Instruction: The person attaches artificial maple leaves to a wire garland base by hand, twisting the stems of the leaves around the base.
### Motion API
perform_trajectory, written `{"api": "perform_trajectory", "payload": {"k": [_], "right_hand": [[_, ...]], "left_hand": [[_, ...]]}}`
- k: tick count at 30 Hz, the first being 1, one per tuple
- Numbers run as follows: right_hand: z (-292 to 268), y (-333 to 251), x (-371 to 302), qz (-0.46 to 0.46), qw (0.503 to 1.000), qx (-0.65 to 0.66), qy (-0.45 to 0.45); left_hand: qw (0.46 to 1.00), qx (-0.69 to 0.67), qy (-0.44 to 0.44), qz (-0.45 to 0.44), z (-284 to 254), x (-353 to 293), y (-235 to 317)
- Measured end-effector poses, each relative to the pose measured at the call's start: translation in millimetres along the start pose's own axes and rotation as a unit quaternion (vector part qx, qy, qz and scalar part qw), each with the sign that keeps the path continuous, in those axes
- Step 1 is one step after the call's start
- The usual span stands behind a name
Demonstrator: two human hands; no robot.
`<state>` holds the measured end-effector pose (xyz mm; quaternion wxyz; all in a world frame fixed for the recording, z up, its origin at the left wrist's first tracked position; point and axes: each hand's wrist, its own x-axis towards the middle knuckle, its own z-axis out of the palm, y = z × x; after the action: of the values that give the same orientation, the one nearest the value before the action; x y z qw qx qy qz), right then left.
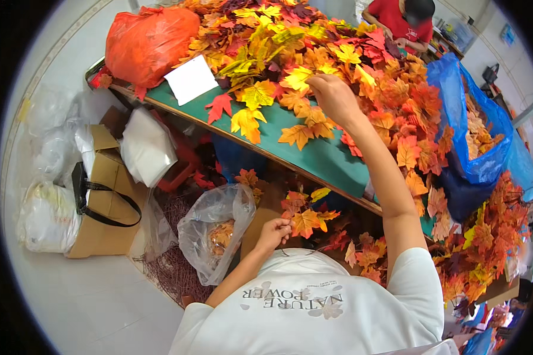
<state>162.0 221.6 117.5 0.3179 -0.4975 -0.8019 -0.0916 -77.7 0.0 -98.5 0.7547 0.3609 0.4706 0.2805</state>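
My left hand [273,233], low and close to my body, is closed round the thin stem of a spray of artificial maple leaves [305,222], orange with some yellow. My right arm stretches out over the green tabletop [323,158]. At its end my right hand [333,94] has its fingers pinched together beside a yellow maple leaf [297,78]; they seem to touch its edge, though the grip is partly hidden. Around that hand lies a heap of loose artificial leaves [260,50] in yellow, orange and red.
A red plastic bag [151,44] and a white card [191,80] lie at the table's left. On the right stands a blue bag [485,160] of leaves. Below are a clear bag [210,260] and a cardboard box [109,207]. Across the table works a person in red [397,23].
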Motion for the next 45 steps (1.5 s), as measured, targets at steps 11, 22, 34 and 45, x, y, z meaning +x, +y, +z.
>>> {"api": "perform_trajectory", "payload": {"k": [11,22,34,45], "right_hand": [[125,24,104,0.197,0.974,-0.047,-0.103],[45,77,119,0.255,0.926,0.106,0.257],[-55,106,-37,0.247,0.950,-0.066,-0.178],[-112,2,-59,-0.214,0.973,-0.079,-0.040]], "left_hand": [[1.000,0.004,-0.006,-0.014,-1,-1,2],[0.999,-0.032,-0.006,-0.017,-6,4,-2],[0.998,-0.054,-0.009,-0.040,11,4,-8],[0.999,-0.032,0.004,-0.018,13,-9,3]]}}
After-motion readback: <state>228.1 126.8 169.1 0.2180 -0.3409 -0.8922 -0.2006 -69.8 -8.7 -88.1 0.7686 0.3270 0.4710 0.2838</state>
